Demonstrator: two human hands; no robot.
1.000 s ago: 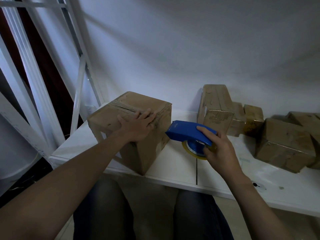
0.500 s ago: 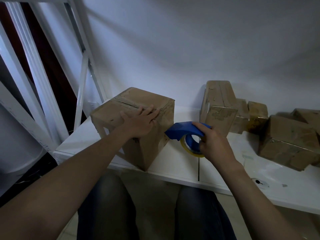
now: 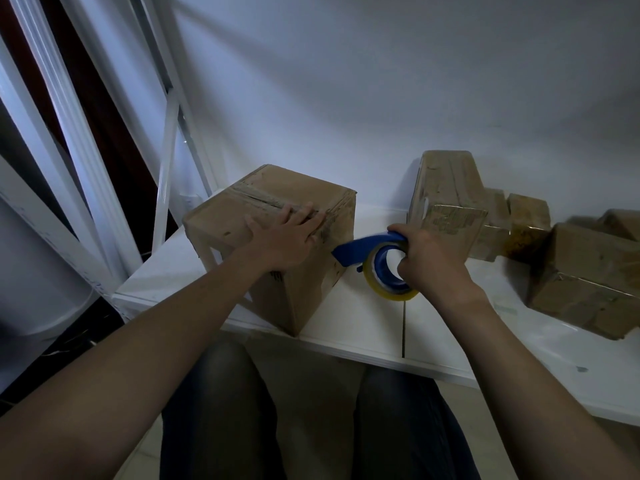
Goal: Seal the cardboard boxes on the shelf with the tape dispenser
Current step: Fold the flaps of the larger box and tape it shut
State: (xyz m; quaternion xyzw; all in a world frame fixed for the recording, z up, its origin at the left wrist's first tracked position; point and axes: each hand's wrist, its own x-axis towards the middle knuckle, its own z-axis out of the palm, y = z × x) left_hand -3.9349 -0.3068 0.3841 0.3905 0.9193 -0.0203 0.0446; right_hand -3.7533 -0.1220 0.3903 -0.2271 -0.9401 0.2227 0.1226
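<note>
- Filling the back of the view: a plain pale wall (image 3: pixel 381 81), dimly lit, shadowed toward the right.
- White metal shelf frame (image 3: pixel 165 174) runs up the left side, uprights plus a diagonal brace. A dark brown surface (image 3: pixel 104 109) shows behind it.
- White shelf (image 3: pixel 363 327) carries everything. It has a seam between two panels near the middle and a few small dark marks (image 3: pixel 581 368) at the right.
- Beige floor (image 3: pixel 311 393) below the front edge, with the person's legs (image 3: pixel 214 410) in dark trousers.
- Cardboard box (image 3: pixel 277 188) sits at the left end of the shelf, one corner overhanging the front edge. The top flaps are down and the centre seam is visible.
- Other boxes (image 3: pixel 588 282) are grouped at the right, near the wall. One stands tall, the rest are smaller and tilted.
- Left hand (image 3: pixel 287 237) lies flat on the box top, fingers straight, over the seam.
- Right hand (image 3: pixel 429 261) is clenched round the tape dispenser (image 3: pixel 363 244), off the shelf, just right of the box.
- The blue nose points at the box's right face; contact unclear.
- Yellowish tape roll (image 3: pixel 384 294) hangs under the blue body.
</note>
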